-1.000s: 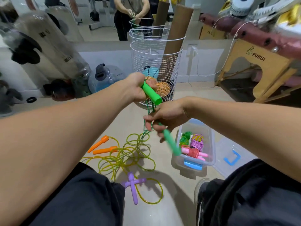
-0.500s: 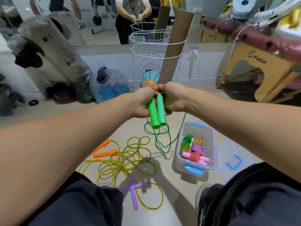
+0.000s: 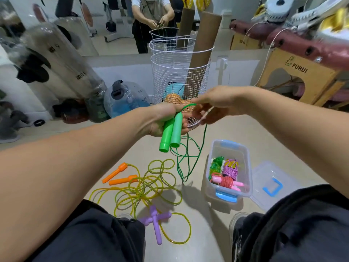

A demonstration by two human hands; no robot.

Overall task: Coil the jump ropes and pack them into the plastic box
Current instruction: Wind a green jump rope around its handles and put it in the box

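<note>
My left hand [image 3: 162,118] grips both green handles [image 3: 171,131] of a jump rope side by side, pointing down. The dark green cord [image 3: 186,157] hangs from them in loose loops to the floor. My right hand [image 3: 211,106] pinches that cord just beyond the handle tops. On the floor to the right stands the clear plastic box [image 3: 247,167] holding several coiled ropes. Loose yellow-green ropes [image 3: 145,184] with orange handles [image 3: 120,175] and purple handles [image 3: 155,222] lie tangled on the floor below.
The box's clear lid [image 3: 272,186] with a blue handle lies right of the box. A white wire basket [image 3: 179,80] with balls and cardboard tubes stands behind my hands. Water jugs and punching bags line the left wall. A wooden bench is at the right.
Both handles have come together into my left hand. My right hand has let go of its handle and now pinches the cord by the handle tops.
</note>
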